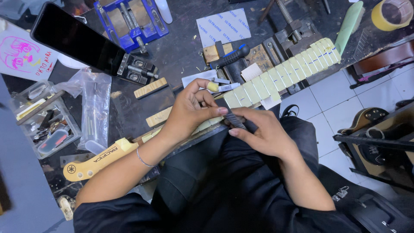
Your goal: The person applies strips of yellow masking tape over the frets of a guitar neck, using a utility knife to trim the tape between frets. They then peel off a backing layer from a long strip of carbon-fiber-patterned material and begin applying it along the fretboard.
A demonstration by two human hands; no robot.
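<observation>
Pale yellow-green masking tape covers the fretboard of the guitar neck (258,88), which runs diagonally from the headstock (92,162) at lower left up toward the upper right of the frame, lying across the dark workbench (181,56). Only thin strips between the tape pieces are left bare, presumably the frets.

Both hands meet in the middle of the frame, just over the near edge of the neck. The left hand (189,110) is curled, with a marker pen (222,87) tucked between its fingers and its fingertips pinching the end of a small dark file-like tool (235,119). The right hand (265,133) grasps the same tool from the other side, thumb along it. Can't really tell what the tool is, since it's mostly hidden by the fingers; it looks ribbed or gritty.

If that's a fret file, my two cents: get a settled grip before it touches the neck, keep it square to the fret, use light strokes, and let the tape take any slips. The pen in the same hand looks awkward, so I'd park it first.

Around it: a blue vise (129,21) at upper left, a black phone (77,39) propped on a stand, a clear plastic box (43,125) of bits at left, and a tape roll (391,14) at upper right.
</observation>
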